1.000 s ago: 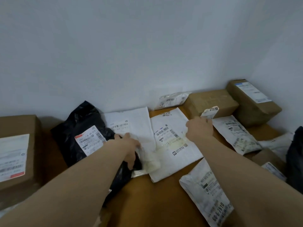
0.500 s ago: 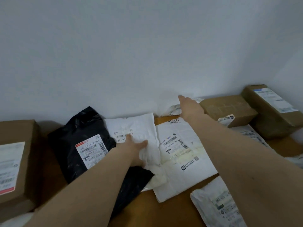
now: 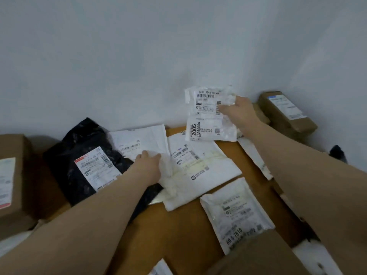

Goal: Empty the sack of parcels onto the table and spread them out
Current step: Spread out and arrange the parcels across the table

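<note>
- right hand [image 3: 240, 113] has a small white parcel [image 3: 206, 116] pinched by its edge, up off the bench [image 3: 178, 235] near the wall
- left hand [image 3: 150, 165] is curled round the bunched-up corner of a flat white mailer [image 3: 139, 141]
- black parcel [image 3: 85, 155] lies just left of that, big white mailer [image 3: 200, 165] overlaps it on the right
- brown box [image 3: 286, 116] sits in the far right corner

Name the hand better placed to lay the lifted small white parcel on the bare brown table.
Right. The right hand grips the small white plastic parcel in the air above the brown table. The left hand is occupied, gripping a flat white plastic mailer beside the black plastic bag.
</note>
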